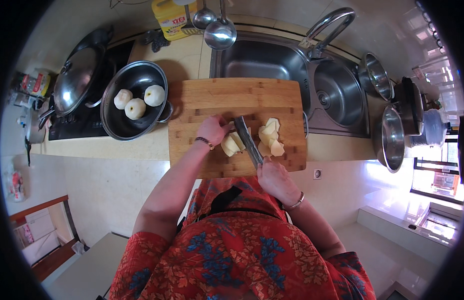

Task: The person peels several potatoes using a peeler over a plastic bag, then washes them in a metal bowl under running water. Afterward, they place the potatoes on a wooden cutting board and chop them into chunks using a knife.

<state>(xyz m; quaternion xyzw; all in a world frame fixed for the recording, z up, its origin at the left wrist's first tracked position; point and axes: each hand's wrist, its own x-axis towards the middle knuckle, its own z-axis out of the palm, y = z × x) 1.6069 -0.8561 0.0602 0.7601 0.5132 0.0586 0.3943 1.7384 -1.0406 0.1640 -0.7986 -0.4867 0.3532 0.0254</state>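
Observation:
A wooden cutting board (235, 93) lies before me on the counter. My right hand (275, 178) grips the handle end of a kitchen knife (249, 140), whose blade points away from me across the board. Left of the blade, my left hand (213, 129) has its fingertips on pale, peeled fruit pieces (231, 144), probably apple or pear. Several cut slices (270, 137) lie in a pile to the right of the knife. At the left, a metal two-handled pan (134, 88) holds three peeled whole fruits (135, 108).
A double steel sink (265, 56) with a faucet (331, 28) lies behind and right of the board. Ladles (220, 33) hang at the back near a yellow jug (172, 18). A lidded wok (76, 80) is on the stove; steel bowls (393, 138) stand right.

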